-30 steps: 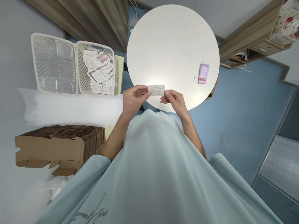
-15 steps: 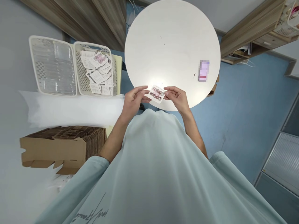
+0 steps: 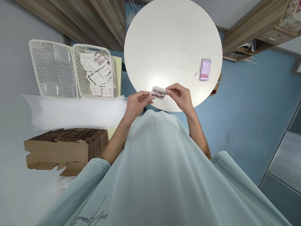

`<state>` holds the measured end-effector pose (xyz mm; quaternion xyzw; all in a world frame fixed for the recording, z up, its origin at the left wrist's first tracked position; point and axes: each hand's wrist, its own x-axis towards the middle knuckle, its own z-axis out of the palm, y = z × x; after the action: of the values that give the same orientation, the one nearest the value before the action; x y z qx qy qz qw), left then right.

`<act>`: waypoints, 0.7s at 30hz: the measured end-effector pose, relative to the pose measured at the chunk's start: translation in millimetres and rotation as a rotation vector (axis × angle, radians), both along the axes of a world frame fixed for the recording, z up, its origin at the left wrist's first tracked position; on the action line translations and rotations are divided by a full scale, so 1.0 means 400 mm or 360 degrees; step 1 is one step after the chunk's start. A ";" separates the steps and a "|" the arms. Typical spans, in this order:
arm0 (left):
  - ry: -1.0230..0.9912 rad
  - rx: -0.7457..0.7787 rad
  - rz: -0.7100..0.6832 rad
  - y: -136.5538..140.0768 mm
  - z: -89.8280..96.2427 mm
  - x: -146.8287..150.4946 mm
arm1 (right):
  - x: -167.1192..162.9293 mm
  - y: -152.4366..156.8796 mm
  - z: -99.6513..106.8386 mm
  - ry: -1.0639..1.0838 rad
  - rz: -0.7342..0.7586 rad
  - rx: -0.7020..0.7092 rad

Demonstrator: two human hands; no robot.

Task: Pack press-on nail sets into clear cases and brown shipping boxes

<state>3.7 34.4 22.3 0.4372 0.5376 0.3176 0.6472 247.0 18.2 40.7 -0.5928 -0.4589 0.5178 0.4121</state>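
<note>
Card: small white rectangular card with rounded corners and 2 rows of glossy pink-red oval pieces (image 3: 158, 93), between the hands, oval side up, slightly tilted.
Left hand: thumb and fingers pinch the card's left end (image 3: 138, 103).
Right hand: thumb and fingertips pinch its upper right corner (image 3: 180, 96).
Table: round white table (image 3: 174, 31), beyond and beneath the hands; whether the card touches it, I cannot tell.
Baskets: left of the left hand, white perforated plastic basket (image 3: 81, 67) of loose printed cards (image 3: 97, 77); farther left, a matching white basket (image 3: 34, 66) of clear plastic packs (image 3: 58, 70).
Lilac item: pixel-blurred lilac rectangle (image 3: 205, 69), beyond the right hand, to its right.
Step in hand: apparently handling or viewing the card with both hands.
Next move calls for: likely a firm edge grip by 1 hand before the other lets go, thumbs off the ovals.
</note>
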 end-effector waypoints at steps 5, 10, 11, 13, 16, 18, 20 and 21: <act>0.0058 0.0050 0.0087 0.007 -0.008 0.006 | -0.010 -0.044 0.014 -0.0279 0.0147 0.0237; 0.0121 0.0111 0.0138 0.023 -0.003 0.011 | 0.002 -0.091 -0.014 -0.0476 0.0295 0.0356; 0.0132 0.0116 0.0129 0.025 0.001 0.013 | 0.007 -0.095 -0.018 -0.0486 0.0299 0.0373; 0.0144 0.0140 0.0109 0.026 0.008 0.020 | 0.019 -0.097 -0.022 -0.0474 0.0278 0.0394; 0.0174 0.0211 0.0058 0.022 0.011 0.035 | 0.036 -0.092 -0.026 -0.0402 0.0180 0.0372; 0.0208 0.0278 0.0011 0.017 0.007 0.048 | 0.050 -0.087 -0.036 -0.0337 0.0122 0.0294; 0.0223 0.0322 -0.0035 0.009 0.001 0.065 | 0.068 -0.081 -0.054 -0.0318 0.0135 0.0193; 0.0234 0.0336 -0.0053 0.006 -0.003 0.074 | 0.079 -0.079 -0.065 -0.0342 0.0165 0.0157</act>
<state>33.1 36.6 21.3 0.5338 0.5398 0.3289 0.5617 278.6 -13.4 14.9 -0.5995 -0.5554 0.4487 0.3617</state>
